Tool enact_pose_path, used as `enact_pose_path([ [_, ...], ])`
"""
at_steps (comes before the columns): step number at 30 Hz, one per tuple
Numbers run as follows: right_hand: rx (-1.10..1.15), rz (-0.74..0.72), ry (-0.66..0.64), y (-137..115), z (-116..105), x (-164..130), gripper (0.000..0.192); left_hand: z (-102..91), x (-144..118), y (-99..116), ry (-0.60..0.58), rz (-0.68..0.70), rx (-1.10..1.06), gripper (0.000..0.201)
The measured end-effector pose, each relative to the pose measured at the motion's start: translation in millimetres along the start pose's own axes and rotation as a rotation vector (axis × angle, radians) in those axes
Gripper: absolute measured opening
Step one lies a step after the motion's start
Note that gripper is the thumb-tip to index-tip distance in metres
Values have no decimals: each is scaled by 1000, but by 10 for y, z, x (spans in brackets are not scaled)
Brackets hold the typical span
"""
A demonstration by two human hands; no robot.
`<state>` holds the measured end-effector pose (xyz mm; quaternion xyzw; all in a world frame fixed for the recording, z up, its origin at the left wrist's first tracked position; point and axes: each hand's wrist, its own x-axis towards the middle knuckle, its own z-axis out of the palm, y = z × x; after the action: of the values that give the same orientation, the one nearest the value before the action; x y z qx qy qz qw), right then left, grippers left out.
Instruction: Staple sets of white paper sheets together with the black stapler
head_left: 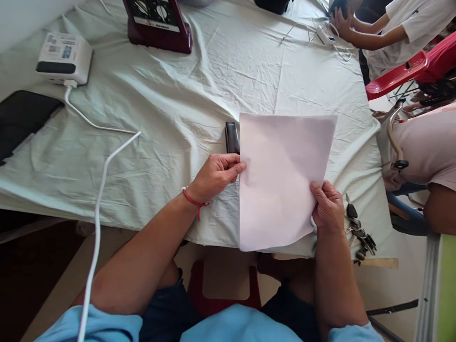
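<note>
A blank white sheet of paper (281, 175) is held above the near edge of the cloth-covered table. My left hand (221, 173) pinches its left edge between thumb and fingers. At the lower right edge, my right hand (328, 206) grips the sheet with the thumb on top and the fingers behind. Just beyond my left fingers lies a black stapler-like object (232, 137), partly hidden by the paper. To the right of my right hand, a bunch of keys (359, 232) rests near the table's corner.
A white power adapter (66, 57) with a white cable (101, 185) stands at the left, near a black flat item (24, 118). A maroon device with dials (156, 26) is at the back. Other people sit at the right, one handling a dark object (338, 7); a red chair (399, 73) is there.
</note>
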<state>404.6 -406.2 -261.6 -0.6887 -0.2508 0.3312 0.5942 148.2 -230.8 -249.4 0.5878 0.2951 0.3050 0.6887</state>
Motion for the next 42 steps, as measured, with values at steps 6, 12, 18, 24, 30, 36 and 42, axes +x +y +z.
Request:
enact_pose_path([
  [6, 28, 52, -23, 48, -6, 37, 36, 18, 25, -68, 83, -29, 82, 46],
  [12, 89, 79, 8, 71, 4, 74, 37, 52, 45, -126, 132, -42, 103, 45],
  [18, 141, 74, 48, 86, -35, 110, 41, 58, 68, -133, 104, -67, 55, 34],
  [24, 178, 60, 98, 106, -52, 159, 43, 86, 76, -149, 112, -9, -71, 16],
  [30, 183, 54, 131, 78, -31, 180, 45, 94, 30, -231, 265, 94, -56, 40],
  [36, 174, 14, 155, 78, -25, 183, 45, 94, 34, -234, 264, 150, 56, 10],
  [42, 146, -13, 146, 108, -30, 183, 44, 106, 8, -175, 265, 138, 75, 33],
])
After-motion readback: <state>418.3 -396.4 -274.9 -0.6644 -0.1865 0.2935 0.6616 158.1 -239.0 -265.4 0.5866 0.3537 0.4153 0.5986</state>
